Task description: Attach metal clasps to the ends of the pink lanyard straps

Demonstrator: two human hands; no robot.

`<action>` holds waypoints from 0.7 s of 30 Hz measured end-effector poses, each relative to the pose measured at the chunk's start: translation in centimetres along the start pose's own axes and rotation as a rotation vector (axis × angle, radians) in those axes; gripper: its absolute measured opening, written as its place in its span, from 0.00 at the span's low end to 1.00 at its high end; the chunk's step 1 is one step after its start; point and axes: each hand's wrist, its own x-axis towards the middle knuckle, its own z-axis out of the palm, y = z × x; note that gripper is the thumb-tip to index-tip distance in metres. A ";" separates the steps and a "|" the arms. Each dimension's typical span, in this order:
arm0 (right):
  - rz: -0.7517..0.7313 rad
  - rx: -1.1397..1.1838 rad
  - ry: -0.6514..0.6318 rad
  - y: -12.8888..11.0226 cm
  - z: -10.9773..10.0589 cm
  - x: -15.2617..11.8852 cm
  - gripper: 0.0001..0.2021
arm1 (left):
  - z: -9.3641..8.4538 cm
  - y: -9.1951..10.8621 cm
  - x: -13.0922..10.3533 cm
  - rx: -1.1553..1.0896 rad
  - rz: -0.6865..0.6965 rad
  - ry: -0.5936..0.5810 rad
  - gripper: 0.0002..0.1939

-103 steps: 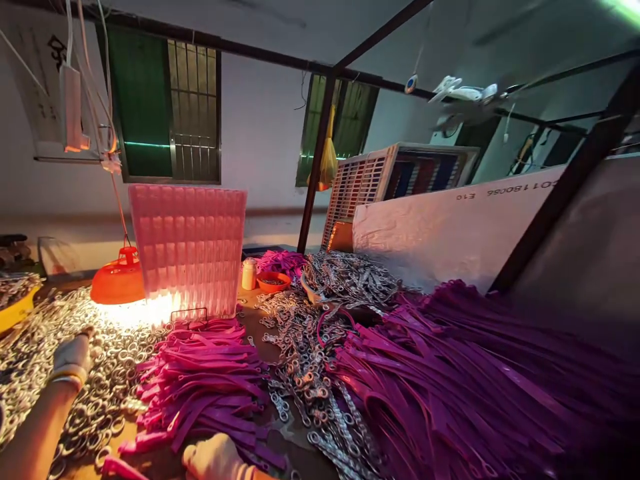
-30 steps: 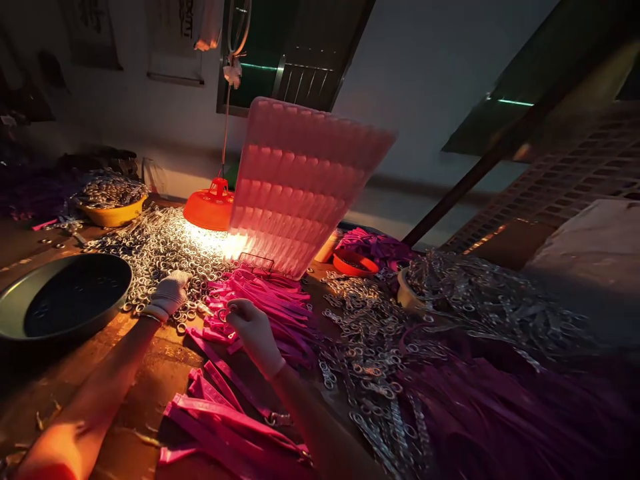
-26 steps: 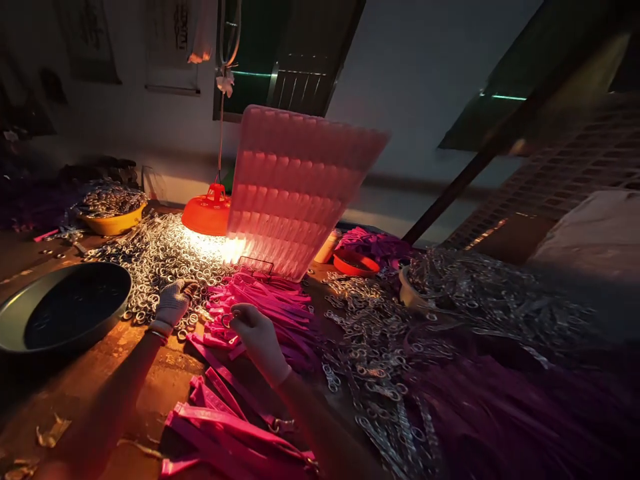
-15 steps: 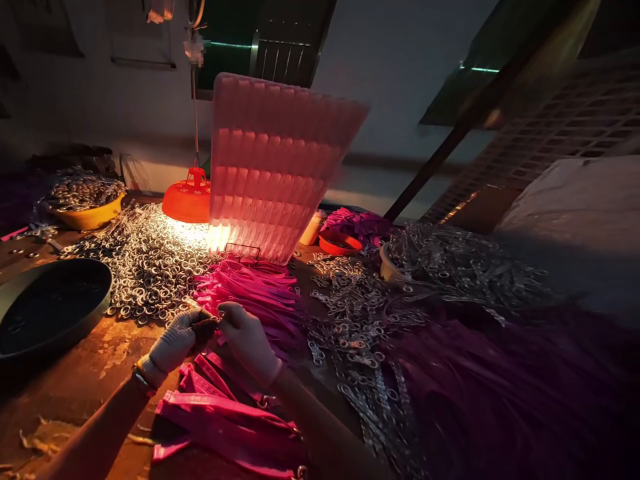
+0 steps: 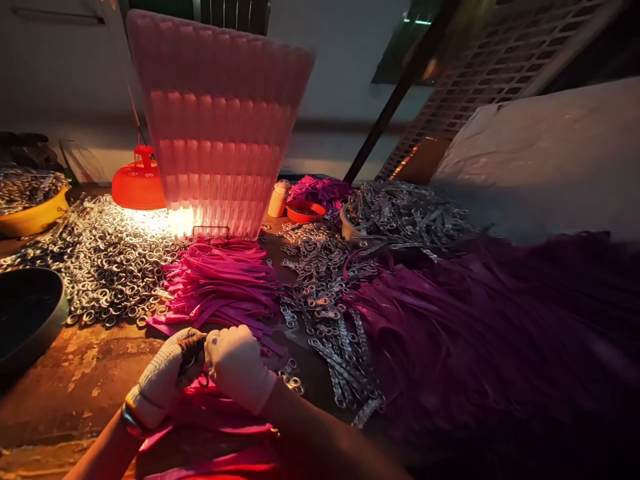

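My left hand [image 5: 167, 373], in a pale knit glove with dark brown fingertips, is closed in a pinch. My right hand [image 5: 239, 365], in a white glove, is curled closed right against it. Between the fingers a small dark curved bit shows, but the fingers hide what it belongs to. Below the hands lie pink straps [image 5: 215, 460], a few with metal ends. Just beyond is a thick pile of pink straps [image 5: 215, 280]. Several metal rings [image 5: 291, 377] sit to the right of my right hand.
A big heap of metal rings [image 5: 120, 267] glows under a red lamp [image 5: 137, 183]. A ribbed translucent panel [image 5: 215, 133] stands behind the straps. Left are a dark pan [image 5: 55, 327] and yellow bowl [image 5: 45, 217]; right, metal chain pieces [image 5: 325, 280] and purple straps [image 5: 450, 333].
The view has turned right and down, so the lamp, panel and heaps sit further left and higher. My hands have come nearer, off the strap pile, staying together and closed.
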 end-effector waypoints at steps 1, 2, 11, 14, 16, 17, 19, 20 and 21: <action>0.052 0.107 -0.021 0.1 0.0 -0.2 0.08 | 0.1 0.0 0.0 -0.001 -0.004 -0.017 0.18; 0.118 0.231 -0.027 0.1 0.0 -0.2 0.09 | 0.3 0.2 0.0 -0.004 -0.004 -0.030 0.18; 0.701 0.992 0.149 2.4 -1.3 -2.0 0.13 | 2.9 3.5 3.5 0.261 -0.001 -0.063 0.18; 0.814 0.954 0.286 5.2 -2.6 -4.3 0.16 | 6.1 4.8 6.3 0.713 0.326 -0.055 0.11; 0.850 0.935 0.326 6.6 -2.9 -6.1 0.15 | 9.1 5.1 8.4 1.074 0.471 -0.109 0.11; 0.859 0.925 0.338 7.0 -2.9 -6.9 0.14 | 10.7 4.9 9.5 1.230 0.462 -0.149 0.14; 0.856 0.913 0.353 7.6 -2.7 -8.4 0.13 | 13.8 4.1 11.6 1.361 0.392 -0.153 0.13; 0.854 0.908 0.363 7.7 -2.5 -9.0 0.13 | 15.2 3.4 12.6 1.389 0.352 -0.132 0.12; 0.856 0.903 0.373 7.8 -2.3 -9.6 0.13 | 16.3 2.8 13.5 1.397 0.316 -0.097 0.10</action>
